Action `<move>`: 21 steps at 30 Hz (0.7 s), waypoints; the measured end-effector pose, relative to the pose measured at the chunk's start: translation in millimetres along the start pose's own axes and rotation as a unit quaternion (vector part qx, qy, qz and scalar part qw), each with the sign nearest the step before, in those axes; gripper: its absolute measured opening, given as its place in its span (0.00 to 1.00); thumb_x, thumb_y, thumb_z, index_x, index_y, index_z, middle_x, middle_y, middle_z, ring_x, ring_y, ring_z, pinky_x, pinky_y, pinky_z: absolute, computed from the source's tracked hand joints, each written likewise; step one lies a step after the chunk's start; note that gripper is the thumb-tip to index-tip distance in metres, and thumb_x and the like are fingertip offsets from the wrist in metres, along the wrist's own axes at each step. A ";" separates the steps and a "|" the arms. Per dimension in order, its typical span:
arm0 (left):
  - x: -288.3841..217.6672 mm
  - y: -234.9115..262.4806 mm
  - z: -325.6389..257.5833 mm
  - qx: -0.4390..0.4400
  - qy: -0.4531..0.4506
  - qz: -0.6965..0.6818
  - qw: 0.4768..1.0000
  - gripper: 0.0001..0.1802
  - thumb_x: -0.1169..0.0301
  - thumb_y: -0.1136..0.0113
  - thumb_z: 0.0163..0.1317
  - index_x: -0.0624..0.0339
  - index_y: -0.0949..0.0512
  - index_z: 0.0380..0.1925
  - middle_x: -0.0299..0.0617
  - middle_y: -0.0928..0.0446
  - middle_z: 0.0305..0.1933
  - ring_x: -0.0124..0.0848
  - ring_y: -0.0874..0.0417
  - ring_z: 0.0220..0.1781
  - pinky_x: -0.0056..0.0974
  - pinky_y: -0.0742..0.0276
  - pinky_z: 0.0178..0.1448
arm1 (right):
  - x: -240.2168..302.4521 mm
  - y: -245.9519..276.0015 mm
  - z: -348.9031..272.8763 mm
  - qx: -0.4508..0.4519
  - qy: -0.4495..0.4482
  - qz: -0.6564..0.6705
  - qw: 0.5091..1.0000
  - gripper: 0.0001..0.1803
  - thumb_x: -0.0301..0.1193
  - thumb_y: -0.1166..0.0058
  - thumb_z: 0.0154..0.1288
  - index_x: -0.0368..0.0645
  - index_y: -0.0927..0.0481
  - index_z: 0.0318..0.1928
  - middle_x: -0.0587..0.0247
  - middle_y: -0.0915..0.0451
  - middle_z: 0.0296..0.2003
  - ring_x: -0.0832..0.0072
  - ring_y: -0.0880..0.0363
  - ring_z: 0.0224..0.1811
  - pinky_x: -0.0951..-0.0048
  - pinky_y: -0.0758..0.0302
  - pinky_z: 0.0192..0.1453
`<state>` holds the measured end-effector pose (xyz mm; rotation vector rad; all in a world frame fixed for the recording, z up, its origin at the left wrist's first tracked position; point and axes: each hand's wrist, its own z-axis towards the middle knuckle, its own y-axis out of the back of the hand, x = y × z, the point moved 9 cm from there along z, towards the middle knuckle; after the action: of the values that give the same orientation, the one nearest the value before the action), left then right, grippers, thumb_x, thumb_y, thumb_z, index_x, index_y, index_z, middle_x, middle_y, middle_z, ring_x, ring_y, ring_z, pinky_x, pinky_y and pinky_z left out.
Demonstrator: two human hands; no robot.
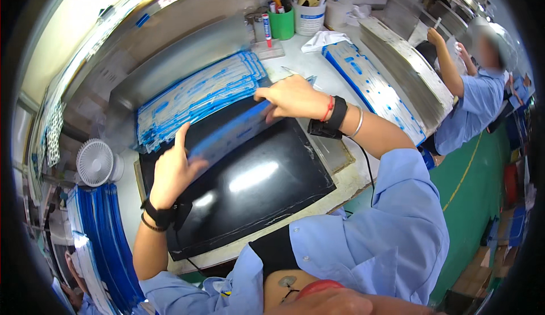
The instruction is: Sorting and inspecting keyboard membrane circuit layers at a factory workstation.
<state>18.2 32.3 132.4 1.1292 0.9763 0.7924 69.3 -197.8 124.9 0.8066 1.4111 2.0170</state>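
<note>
A long, thin blue-edged panel is tilted and smeared by motion above a glossy black mat. My left hand grips its left end, thumb raised along the edge. At the far right end, my right hand pinches the panel between thumb and fingers. Just behind it lies a stack of similar pale panels with blue edges, fanned a little at the left. Each of my wrists wears a black strap with a small device.
A white fan and upright blue sheets stand at left. A green cup of pens, a white tub and a red-capped marker are at the back. Another blue-edged panel stack lies right; a person works beyond.
</note>
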 end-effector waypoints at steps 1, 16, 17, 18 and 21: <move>15.1 2.5 1.1 -0.028 -0.009 -0.029 0.999 0.41 0.61 0.27 0.46 0.57 0.35 0.60 0.50 0.21 0.24 0.48 0.17 0.30 0.45 0.23 0.35 | -0.5 -4.0 7.0 0.015 -0.011 -0.025 1.000 0.22 0.45 0.31 0.45 0.48 0.19 0.39 0.64 0.16 0.27 0.62 0.16 0.34 0.61 0.23 0.33; 110.1 20.8 -84.5 -0.085 0.098 -0.229 0.965 0.29 0.69 0.25 0.41 0.56 0.22 0.48 0.41 0.20 0.43 0.36 0.20 0.48 0.40 0.28 0.57 | -29.1 21.0 -15.6 0.015 -0.024 0.057 0.998 0.21 0.38 0.30 0.44 0.41 0.19 0.37 0.55 0.17 0.33 0.59 0.19 0.36 0.66 0.26 0.40; 133.4 10.2 -100.1 -0.141 0.103 -0.403 0.899 0.32 0.71 0.25 0.41 0.57 0.23 0.51 0.39 0.20 0.47 0.33 0.21 0.50 0.40 0.29 0.61 | -42.3 29.4 -24.0 -0.012 -0.062 0.115 0.991 0.19 0.33 0.30 0.45 0.39 0.20 0.37 0.58 0.18 0.31 0.67 0.19 0.34 0.71 0.26 0.40; 149.5 -8.5 -108.6 -0.152 0.127 -0.543 0.816 0.38 0.73 0.24 0.42 0.59 0.28 0.57 0.39 0.26 0.57 0.32 0.27 0.59 0.39 0.33 0.65 | -73.7 28.1 -40.8 -0.093 -0.109 0.178 0.974 0.16 0.28 0.31 0.47 0.38 0.19 0.37 0.62 0.18 0.32 0.73 0.21 0.35 0.74 0.26 0.44; 135.1 -20.7 -105.0 -0.195 0.100 -0.548 0.807 0.42 0.73 0.24 0.42 0.59 0.32 0.61 0.42 0.31 0.62 0.33 0.32 0.64 0.39 0.35 0.65 | -148.7 -10.3 -73.4 -0.291 -0.148 0.521 0.789 0.25 0.23 0.33 0.50 0.38 0.26 0.50 0.64 0.20 0.40 0.74 0.22 0.42 0.74 0.28 0.51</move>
<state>-26.6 186.1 68.9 0.0039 1.3401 0.1149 116.3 -347.7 71.0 1.7121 -0.0033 2.6594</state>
